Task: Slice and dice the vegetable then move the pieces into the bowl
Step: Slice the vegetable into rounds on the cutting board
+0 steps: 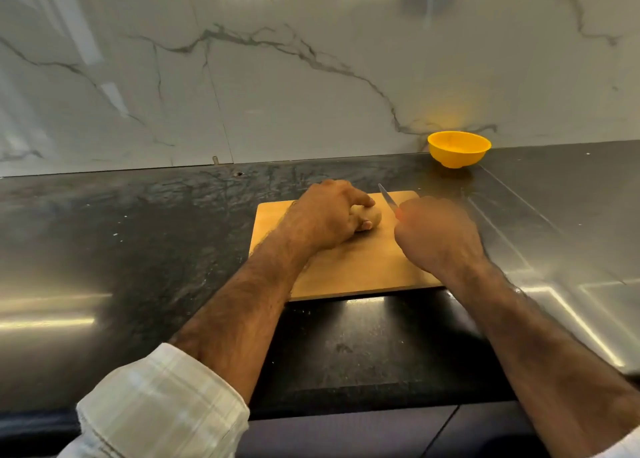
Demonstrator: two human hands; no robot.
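Note:
A brown potato point(371, 215) lies on the wooden cutting board point(360, 267) in the middle of the dark counter. My left hand point(327, 215) grips the potato from above and hides most of it. My right hand point(438, 234) holds a knife by its handle just right of the potato. The knife blade point(387, 197) points away and up to the left, in the air above the board and apart from the potato. A yellow bowl point(459, 149) stands at the back right against the wall; what is inside cannot be seen.
The black stone counter point(138, 232) runs left and right, with a marble backsplash point(277, 76) behind. A steel surface point(571, 232) lies to the right of the board. The counter's front edge is close to my body.

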